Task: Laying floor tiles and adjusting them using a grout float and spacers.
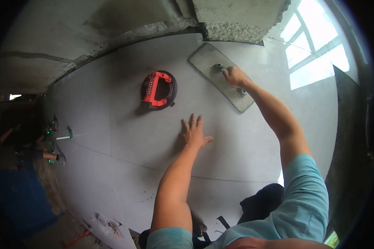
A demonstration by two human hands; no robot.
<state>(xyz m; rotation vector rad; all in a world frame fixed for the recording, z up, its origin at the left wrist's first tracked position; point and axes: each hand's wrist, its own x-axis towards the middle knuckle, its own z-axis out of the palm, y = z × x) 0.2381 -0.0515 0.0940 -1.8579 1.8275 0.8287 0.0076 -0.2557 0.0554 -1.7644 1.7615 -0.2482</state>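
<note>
At your far left, in shade, you have another person (6, 151) beyond a small green-and-white object (65, 137); a blue sheet (19, 199) lies below them in your view; toward the lower left you see a long red item (76, 239) near a small jumble of objects (112, 226), too blurred to name; a rough grey wall (129, 23) borders the top; bright window-like panes (315, 74) glare at your upper right.

The left hand (193, 135) lies flat, fingers wide, nearer the body than the red suction cup (155, 89). The right hand (237, 78), curled, is right of the cup.
</note>
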